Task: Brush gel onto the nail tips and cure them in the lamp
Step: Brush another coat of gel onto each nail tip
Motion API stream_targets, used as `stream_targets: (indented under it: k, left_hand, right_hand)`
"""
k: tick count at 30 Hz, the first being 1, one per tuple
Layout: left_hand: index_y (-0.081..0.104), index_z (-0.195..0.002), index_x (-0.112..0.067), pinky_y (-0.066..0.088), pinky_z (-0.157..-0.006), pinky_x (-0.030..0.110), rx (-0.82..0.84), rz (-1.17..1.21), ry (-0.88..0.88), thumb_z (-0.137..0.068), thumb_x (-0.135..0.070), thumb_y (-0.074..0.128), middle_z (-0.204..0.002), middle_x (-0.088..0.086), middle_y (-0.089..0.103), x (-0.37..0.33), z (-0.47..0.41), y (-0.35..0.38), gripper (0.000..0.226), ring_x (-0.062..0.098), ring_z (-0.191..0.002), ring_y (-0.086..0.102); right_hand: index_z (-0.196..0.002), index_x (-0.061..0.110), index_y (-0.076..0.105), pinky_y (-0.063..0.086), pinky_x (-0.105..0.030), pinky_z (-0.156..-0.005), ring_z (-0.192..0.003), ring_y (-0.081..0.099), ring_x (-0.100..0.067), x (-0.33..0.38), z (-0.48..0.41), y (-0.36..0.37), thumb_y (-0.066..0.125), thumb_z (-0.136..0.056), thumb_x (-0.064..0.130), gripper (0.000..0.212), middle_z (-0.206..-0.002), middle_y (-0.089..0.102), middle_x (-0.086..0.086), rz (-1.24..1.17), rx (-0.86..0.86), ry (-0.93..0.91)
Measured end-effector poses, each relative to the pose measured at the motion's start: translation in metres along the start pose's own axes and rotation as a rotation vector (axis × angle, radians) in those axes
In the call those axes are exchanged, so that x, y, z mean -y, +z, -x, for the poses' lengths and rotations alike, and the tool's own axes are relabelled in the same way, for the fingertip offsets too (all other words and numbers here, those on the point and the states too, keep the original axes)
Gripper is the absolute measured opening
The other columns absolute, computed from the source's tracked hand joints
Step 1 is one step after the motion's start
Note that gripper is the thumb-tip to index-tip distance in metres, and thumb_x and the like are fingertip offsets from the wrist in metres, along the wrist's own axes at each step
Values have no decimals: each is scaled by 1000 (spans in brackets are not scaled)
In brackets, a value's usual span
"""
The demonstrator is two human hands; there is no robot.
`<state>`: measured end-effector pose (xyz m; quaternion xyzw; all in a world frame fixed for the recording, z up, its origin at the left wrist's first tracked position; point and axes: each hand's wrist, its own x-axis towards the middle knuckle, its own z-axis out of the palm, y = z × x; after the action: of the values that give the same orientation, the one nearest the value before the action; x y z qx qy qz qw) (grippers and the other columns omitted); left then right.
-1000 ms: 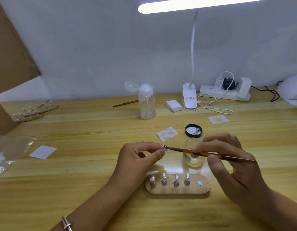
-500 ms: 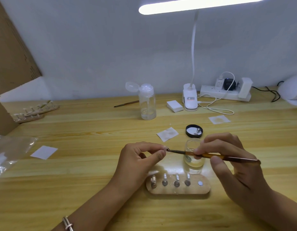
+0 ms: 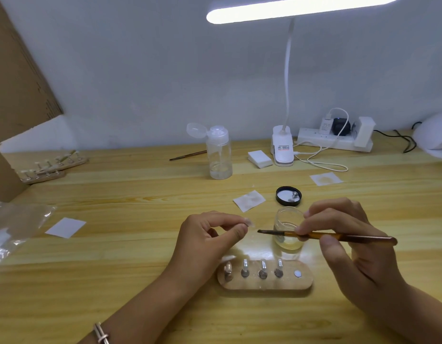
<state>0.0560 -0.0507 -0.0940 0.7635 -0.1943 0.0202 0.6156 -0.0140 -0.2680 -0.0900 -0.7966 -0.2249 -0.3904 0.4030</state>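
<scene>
A clear nail tip is pinched between thumb and forefinger of the left hand, above the near middle of the counter. A brush is gripped in the right hand, its bristles just short of the tip. Thin, light strokes are called for, with the tip kept steady. A wooden holder lies by the near edge, with an open jar just behind it. What is taken for the curing lamp stands at the far right corner, against a pale wall.

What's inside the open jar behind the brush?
A shallow pool of clear yellowish liquid at the bottom of the jar; nothing else shows. The brush and right hand cover its right side.
</scene>
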Motion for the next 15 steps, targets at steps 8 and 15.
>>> stream_targets:
  k: [8,15]
  left_hand:
    - [81,-81,-29,32,-49,11,-3,11,-12,-81,-17,78,-74,-14,71,1,0,0,12,-1,-43,36]
    - [80,-81,-35,34,-49,15,6,-1,-12,-81,-21,77,-82,-9,75,1,0,0,14,4,-45,30]
  right_hand:
    - [-92,16,69,40,-34,-88,-105,57,-9,-1,1,3,44,-87,15,26,-90,68,9,33,37,-47]
    - [-96,19,68,41,-34,-88,-103,58,-13,-2,1,1,43,-88,16,26,-94,67,17,28,-9,-38]
